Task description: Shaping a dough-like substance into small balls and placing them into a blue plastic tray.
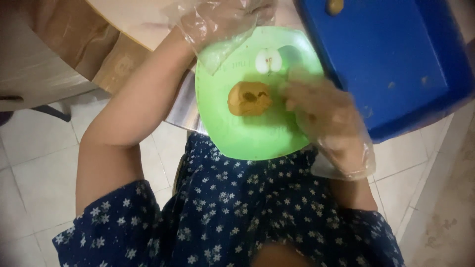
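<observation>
One dough lump (249,98), centre of one green plate (247,133), long axis across it (dent up). Right hand (324,116) fingers half-curled just beside lump, holding nothing; left hand (222,20) grips plate's far rim.

You have a brown lump of dough (249,98) lying near the middle of a green square plate (237,138). The lump is roundish and slightly flattened, with a dark dent in its top surface. The plate has rounded corners and a picture of a halved apple printed near its far edge; its near edge hangs over your lap, beyond the worktop (138,20). Your left hand (222,20), in a loose clear plastic glove, rests on the plate's far left corner. Your gloved right hand (321,116) lies on the plate's right side, fingertips just beside the dough.
</observation>
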